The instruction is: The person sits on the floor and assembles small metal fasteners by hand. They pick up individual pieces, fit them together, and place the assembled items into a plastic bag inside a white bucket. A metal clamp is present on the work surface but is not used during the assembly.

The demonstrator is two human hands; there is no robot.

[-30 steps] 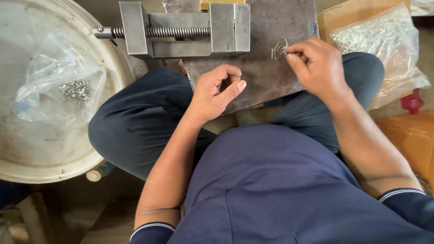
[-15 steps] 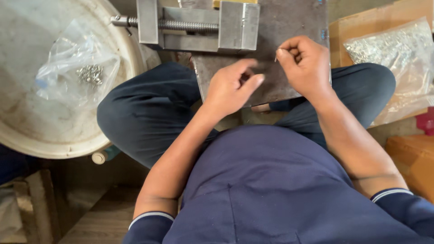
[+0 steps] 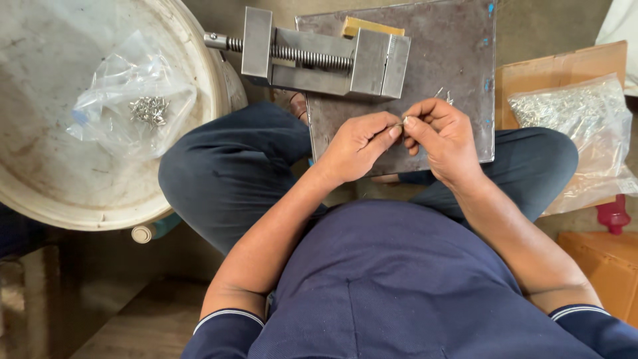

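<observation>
I sit cross-legged with a grey metal plate (image 3: 458, 53) resting across my knees. My left hand (image 3: 355, 143) and my right hand (image 3: 442, 136) meet fingertip to fingertip over the plate's near edge, pinching a tiny metal part (image 3: 401, 122) between them. The part is mostly hidden by my fingers. A steel machine vise (image 3: 319, 56) with a threaded screw stands on the far left of the plate, a yellow block behind it. A few loose small metal bits (image 3: 444, 95) lie on the plate just beyond my right hand.
A large white round tub lid (image 3: 40, 173) at left carries a clear plastic bag (image 3: 129, 100) with several small metal pieces. At right, a clear bag full of metal parts (image 3: 578, 119) lies on a cardboard box (image 3: 551, 66). A red cap (image 3: 615, 216) and an orange box sit at lower right.
My right hand came back from the plate's far side toward my left hand. Both hands now meet and pinch the small part together. The view shifted down slightly.
</observation>
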